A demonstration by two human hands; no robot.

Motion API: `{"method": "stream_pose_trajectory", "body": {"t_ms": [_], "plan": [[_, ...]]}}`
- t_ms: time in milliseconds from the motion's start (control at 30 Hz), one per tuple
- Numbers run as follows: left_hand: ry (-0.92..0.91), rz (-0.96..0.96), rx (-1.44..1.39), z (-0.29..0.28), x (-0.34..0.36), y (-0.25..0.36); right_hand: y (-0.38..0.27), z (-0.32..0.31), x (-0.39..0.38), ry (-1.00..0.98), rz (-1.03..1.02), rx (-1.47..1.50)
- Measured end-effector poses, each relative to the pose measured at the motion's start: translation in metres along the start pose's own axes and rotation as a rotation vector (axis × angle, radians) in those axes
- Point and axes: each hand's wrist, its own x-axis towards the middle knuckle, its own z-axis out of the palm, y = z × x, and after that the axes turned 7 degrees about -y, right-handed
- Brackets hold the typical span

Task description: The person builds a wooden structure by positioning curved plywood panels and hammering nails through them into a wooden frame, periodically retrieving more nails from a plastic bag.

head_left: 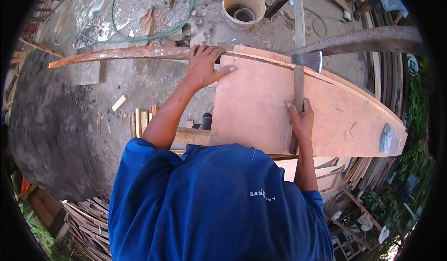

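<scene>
My left hand (206,65) grips a long reddish wooden strip (116,53) at the left end of a pale plywood sheet (251,102), with its fingers over the strip and its thumb on the sheet. My right hand (301,114) is closed round the wooden handle of an axe-like tool. The tool's dark metal head (308,61), with a bright edge, lies over the far edge of the sheet. Several nails (351,129) and a clear plastic bag (389,140) lie on the sheet's right part.
A bucket (243,9) and a green hose (153,37) are on the concrete beyond. A dark beam (372,38) extends to the upper right, where another person (389,2) is partly visible. Offcuts (142,121) stand at left of the sheet; stacked wood (88,219) fills the lower left.
</scene>
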Motion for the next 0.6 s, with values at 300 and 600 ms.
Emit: {"method": "stream_pose_trajectory", "body": {"t_ms": [300, 600], "plan": [[0.143, -0.043, -0.12, 0.013, -0.003, 0.006, -0.013, 0.002, 0.005, -0.013, 0.165, 0.108], [0.102, -0.137, -0.177, 0.013, -0.002, 0.011, -0.017, 0.005, 0.01, -0.011, 0.253, 0.243]]}}
